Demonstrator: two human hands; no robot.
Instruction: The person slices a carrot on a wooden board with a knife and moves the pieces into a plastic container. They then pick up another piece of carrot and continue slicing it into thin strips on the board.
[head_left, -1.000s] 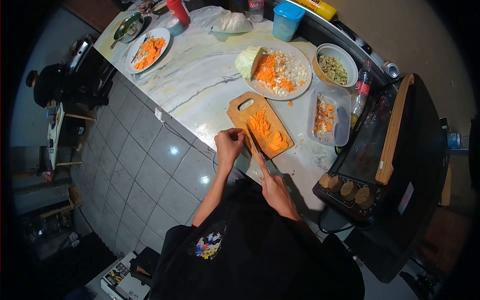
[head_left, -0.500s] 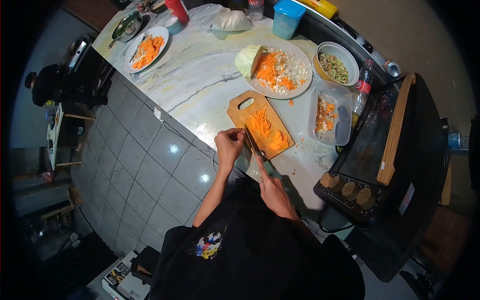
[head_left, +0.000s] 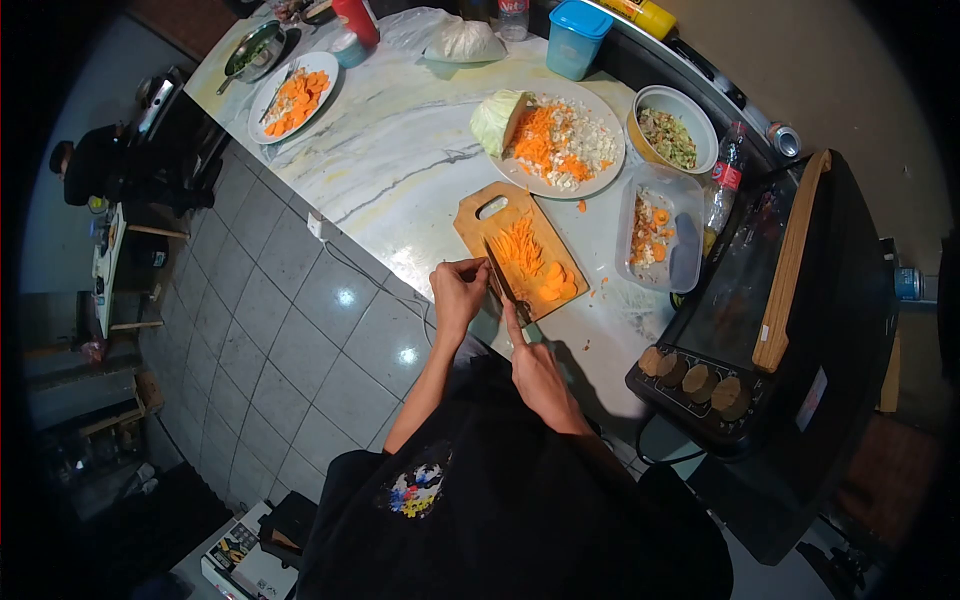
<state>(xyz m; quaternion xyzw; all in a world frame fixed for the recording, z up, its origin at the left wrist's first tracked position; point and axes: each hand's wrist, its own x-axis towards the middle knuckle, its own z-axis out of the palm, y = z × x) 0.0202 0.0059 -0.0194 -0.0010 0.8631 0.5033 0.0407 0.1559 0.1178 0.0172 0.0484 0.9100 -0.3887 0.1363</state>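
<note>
A knife [head_left: 501,277] is in my right hand [head_left: 538,372], which is closed round its handle with the index finger stretched along it. The blade points up and left over the near left edge of a wooden cutting board [head_left: 476,212]. Beside the blade, on its left, my left hand [head_left: 461,297] is closed, its fingertips pressed together at the board's edge; what they pinch is hidden. Carrot strips [head_left: 519,247] lie on the board right of the blade, and round carrot slices [head_left: 556,283] lie nearer its bottom right corner.
Behind the board stands a plate [head_left: 607,180] with cabbage [head_left: 497,121] and chopped vegetables. To the right are a plastic container [head_left: 629,255], a bowl [head_left: 640,146] and a black appliance [head_left: 735,290]. Another plate [head_left: 262,132] is far left; a person [head_left: 100,170] is beyond the tiled floor.
My right hand and the knife have moved slightly left, and the blade now sits closer to my left fingertips. My left hand has hardly moved.
</note>
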